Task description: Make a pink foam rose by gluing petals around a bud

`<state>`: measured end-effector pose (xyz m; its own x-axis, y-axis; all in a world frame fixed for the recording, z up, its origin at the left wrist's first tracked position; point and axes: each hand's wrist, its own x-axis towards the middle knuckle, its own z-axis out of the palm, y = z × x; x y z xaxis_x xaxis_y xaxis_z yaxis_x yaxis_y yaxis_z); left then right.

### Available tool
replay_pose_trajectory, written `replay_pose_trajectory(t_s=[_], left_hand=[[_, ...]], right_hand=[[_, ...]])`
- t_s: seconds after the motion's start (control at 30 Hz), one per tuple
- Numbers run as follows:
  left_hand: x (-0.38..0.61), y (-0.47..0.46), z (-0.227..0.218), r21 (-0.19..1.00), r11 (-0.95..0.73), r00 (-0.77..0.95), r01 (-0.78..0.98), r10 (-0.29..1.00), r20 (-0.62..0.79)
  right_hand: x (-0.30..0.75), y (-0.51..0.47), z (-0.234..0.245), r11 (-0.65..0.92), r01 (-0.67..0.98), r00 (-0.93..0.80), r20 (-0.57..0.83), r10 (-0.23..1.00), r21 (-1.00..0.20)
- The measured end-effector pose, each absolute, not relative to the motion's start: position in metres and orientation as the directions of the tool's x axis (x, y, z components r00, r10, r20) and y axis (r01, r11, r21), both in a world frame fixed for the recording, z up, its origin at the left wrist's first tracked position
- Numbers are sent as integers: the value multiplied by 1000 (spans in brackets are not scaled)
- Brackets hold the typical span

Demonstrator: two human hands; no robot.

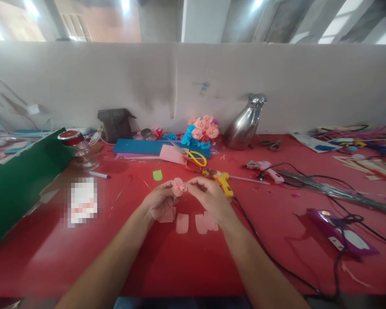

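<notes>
Between my hands is a small pink paper flower (178, 185), held above the red tabletop. My left hand (162, 199) is closed on it from the left, thumb and fingers pinching it. From the other side, my right hand (209, 195) pinches the flower's right edge with thumb and forefinger. Cut pink petal pieces (182, 223) lie on the table just below the hands, some partly hidden by them. Right behind my right hand sits a yellow glue gun (224, 182). A small green petal-shaped piece (157, 175) lies beyond my left hand.
Yellow-handled scissors (196, 159) rest near blue sheets (138, 146). Farther back stand a bunch of paper flowers (204, 130) and a steel jug (246, 122). A pink glue gun (266, 170), wires and a purple power strip (341, 234) with cords lie right; a glass jar (80, 148) stands left.
</notes>
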<state>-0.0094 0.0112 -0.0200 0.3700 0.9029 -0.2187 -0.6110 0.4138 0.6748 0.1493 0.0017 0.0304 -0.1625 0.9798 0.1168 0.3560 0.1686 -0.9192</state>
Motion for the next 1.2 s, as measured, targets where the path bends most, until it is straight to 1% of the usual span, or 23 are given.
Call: replay_pose_trajectory(t_s=[0.17,0.3,0.47,0.7,0.9,1.03,1.2], left_hand=[[-9,9,-17,688,400,370,-606,907,-201],[-10,8,-14,679,420,409,-603,893,-189],[-12,8,-12,651,447,493,-613,861,-126],[-13,4,-7,657,456,577,-601,816,-39],[-19,3,-14,677,468,615,-568,788,-30],[-20,3,-16,692,452,614,-564,789,-16],[-16,4,-10,690,404,551,-601,834,-9]], right_hand=[[150,2,31,158,330,-187,99,977,-931],[150,0,31,177,312,-209,114,971,-934],[149,-2,32,265,271,-283,186,941,-926],[149,-6,43,397,231,-347,306,886,-888],[150,-11,48,443,239,-401,327,856,-864],[150,-12,48,436,256,-415,310,855,-863],[150,-12,47,432,248,-387,320,865,-867]])
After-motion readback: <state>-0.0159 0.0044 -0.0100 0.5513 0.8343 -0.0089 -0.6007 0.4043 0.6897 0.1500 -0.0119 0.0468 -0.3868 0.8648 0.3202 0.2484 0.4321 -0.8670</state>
